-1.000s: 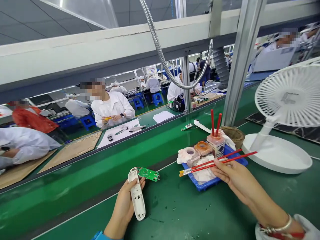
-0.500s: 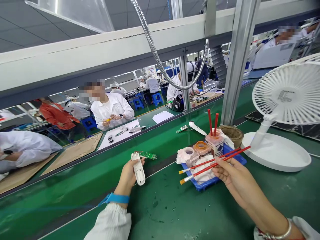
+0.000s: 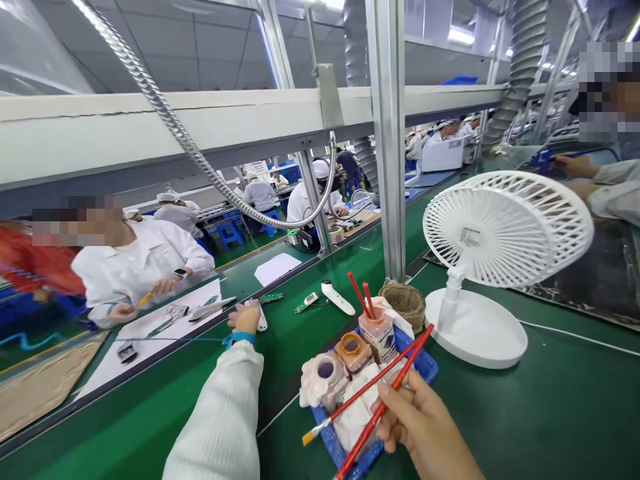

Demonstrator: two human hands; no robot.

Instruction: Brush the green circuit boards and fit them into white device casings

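My left hand (image 3: 244,319), with a blue wrist strap (image 3: 239,340), reaches across the green conveyor belt (image 3: 280,347). Its fingers close around a white plastic casing (image 3: 261,319), mostly hidden by them. A green circuit board (image 3: 271,298) lies just beyond. My right hand (image 3: 417,427) grips two red-handled paintbrushes (image 3: 380,400), their flat bristles (image 3: 310,437) pointing lower left. They pass over a blue tray (image 3: 425,365) holding a cloth-wrapped jar (image 3: 325,373), an orange-lidded jar (image 3: 353,351) and a square bottle with red brush handles (image 3: 379,335).
A white desk fan (image 3: 505,230) stands right of the tray, beside a woven basket (image 3: 404,303). A metal hose (image 3: 200,160) hangs overhead among aluminium posts. Across the belt, a co-worker in white holds a yellow-handled tool (image 3: 146,299) above a white sheet (image 3: 165,333).
My view has swung left and down. My left arm has stretched forward across the belt with the casing, and the circuit board lies apart from it. My right hand has come nearer, still gripping the brushes.
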